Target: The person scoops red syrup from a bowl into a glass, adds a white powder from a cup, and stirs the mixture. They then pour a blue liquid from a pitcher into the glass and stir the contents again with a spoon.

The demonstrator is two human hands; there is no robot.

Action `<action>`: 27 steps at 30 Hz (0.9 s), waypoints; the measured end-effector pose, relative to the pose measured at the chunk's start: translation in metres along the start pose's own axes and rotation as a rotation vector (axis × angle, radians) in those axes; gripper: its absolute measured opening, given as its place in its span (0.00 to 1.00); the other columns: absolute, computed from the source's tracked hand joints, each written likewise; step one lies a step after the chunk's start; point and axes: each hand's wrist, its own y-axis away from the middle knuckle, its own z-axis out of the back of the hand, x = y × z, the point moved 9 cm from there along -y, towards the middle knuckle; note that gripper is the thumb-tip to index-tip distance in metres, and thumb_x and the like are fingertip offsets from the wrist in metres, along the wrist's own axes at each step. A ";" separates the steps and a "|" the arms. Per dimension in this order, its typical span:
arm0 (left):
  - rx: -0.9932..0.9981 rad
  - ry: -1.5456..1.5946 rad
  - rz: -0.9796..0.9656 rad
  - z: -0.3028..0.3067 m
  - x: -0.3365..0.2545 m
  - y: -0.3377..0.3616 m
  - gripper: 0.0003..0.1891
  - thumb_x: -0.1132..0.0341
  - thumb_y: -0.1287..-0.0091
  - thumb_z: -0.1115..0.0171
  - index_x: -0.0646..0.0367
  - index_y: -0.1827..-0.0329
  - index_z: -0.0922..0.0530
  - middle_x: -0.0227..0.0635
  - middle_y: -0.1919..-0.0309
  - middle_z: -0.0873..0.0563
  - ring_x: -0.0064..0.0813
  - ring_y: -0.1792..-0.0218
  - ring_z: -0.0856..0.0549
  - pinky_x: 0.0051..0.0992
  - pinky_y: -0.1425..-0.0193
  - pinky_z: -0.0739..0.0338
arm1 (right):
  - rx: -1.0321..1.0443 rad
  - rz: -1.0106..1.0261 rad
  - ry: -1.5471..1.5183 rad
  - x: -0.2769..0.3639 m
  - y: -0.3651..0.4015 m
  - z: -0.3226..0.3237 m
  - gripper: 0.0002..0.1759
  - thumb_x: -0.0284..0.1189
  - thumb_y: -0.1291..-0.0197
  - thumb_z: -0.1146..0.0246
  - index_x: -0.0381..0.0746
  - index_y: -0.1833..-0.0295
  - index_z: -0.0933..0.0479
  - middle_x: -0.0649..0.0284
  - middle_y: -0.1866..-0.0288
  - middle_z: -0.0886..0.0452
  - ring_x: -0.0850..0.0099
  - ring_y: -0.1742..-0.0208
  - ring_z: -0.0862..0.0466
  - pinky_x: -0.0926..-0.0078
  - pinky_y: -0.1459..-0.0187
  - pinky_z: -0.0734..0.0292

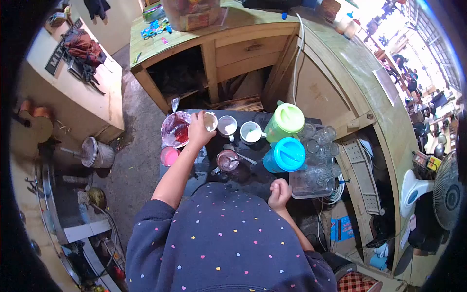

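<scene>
Currently, cup (210, 121): between smeared bowl (167, 128) and 2 white mugs (227, 126)
Left hand (198, 130): fingers holding the cup
Right hand (279, 193): curled inward, near blue pitcher (286, 155)
Glasses (328, 149): clustered beyond the blue pitcher

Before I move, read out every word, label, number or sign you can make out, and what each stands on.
"MIT": dark sign on the left; any further letters unclear.
Too small or blurred to read: small dark sign above it, blue sheet, yellow-and-red packet.
</scene>
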 end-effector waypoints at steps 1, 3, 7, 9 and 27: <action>0.031 -0.060 0.022 -0.003 0.002 -0.002 0.43 0.61 0.63 0.23 0.56 0.39 0.32 0.44 0.49 0.27 0.47 0.47 0.23 0.44 0.45 0.27 | -0.096 -0.100 -0.033 -0.011 0.009 0.014 0.07 0.25 0.39 0.51 0.36 0.70 0.32 0.63 0.76 0.28 0.72 0.75 0.27 0.74 0.72 0.33; 0.027 -0.243 0.010 -0.008 0.001 -0.002 0.44 0.57 0.63 0.22 0.55 0.38 0.32 0.42 0.48 0.26 0.44 0.45 0.25 0.48 0.40 0.33 | -0.237 -0.317 -0.153 -0.042 0.025 0.031 0.09 0.27 0.34 0.54 0.34 0.57 0.31 0.60 0.64 0.24 0.72 0.64 0.23 0.74 0.64 0.30; 0.092 -0.443 -0.042 -0.033 0.016 -0.006 0.46 0.51 0.63 0.21 0.55 0.38 0.31 0.39 0.48 0.24 0.42 0.43 0.26 0.48 0.37 0.37 | -0.335 -0.424 -0.223 -0.084 0.034 0.041 0.23 0.35 0.28 0.59 0.32 0.36 0.37 0.54 0.40 0.30 0.68 0.42 0.27 0.70 0.47 0.31; 0.133 -0.439 0.003 -0.034 0.019 -0.006 0.47 0.50 0.62 0.21 0.54 0.36 0.32 0.40 0.46 0.25 0.42 0.41 0.27 0.48 0.36 0.38 | -0.334 -0.431 -0.300 -0.104 0.028 0.035 0.26 0.40 0.28 0.61 0.33 0.34 0.40 0.55 0.36 0.34 0.67 0.37 0.32 0.69 0.41 0.38; -0.067 0.038 0.004 0.008 0.006 0.116 0.27 0.57 0.36 0.41 0.55 0.34 0.34 0.45 0.41 0.31 0.45 0.37 0.35 0.48 0.33 0.47 | -0.276 -0.488 -0.885 -0.164 -0.059 0.005 0.33 0.55 0.30 0.62 0.40 0.36 0.32 0.60 0.36 0.28 0.65 0.36 0.29 0.62 0.33 0.37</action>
